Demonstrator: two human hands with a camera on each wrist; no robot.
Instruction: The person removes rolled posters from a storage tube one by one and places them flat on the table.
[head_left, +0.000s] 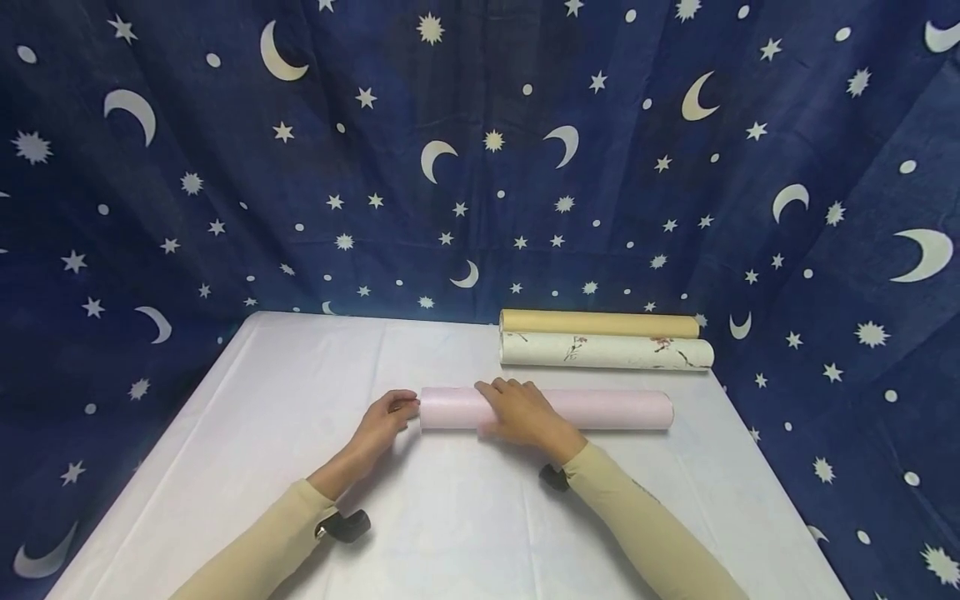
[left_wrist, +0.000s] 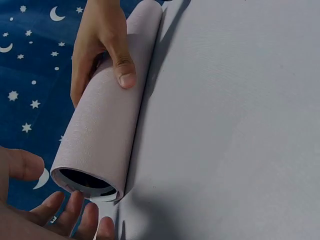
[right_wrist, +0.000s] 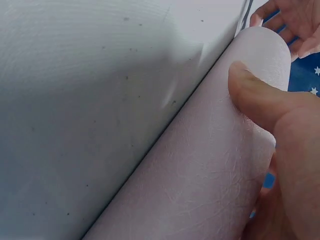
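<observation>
A pink roll of textured wallpaper (head_left: 615, 410) lies crosswise on the white table. My right hand (head_left: 521, 414) grips it left of its middle; in the right wrist view the thumb (right_wrist: 250, 92) lies along the near side, while the other fingers go round the far side, partly hidden. At the roll's left end is my left hand (head_left: 382, 423). The left wrist view shows that hand's fingers (left_wrist: 75, 212) loosely spread by the hollow end of the roll (left_wrist: 100, 135), thumb apart and nothing held. Whether a fingertip touches the rim I cannot tell.
Behind the pink roll, a white roll with a floral branch print (head_left: 600, 352) and a yellow roll (head_left: 600, 322) lie side by side at the back right of the table (head_left: 450, 517). A dark blue curtain (head_left: 480, 167) with moons and stars hangs around the table.
</observation>
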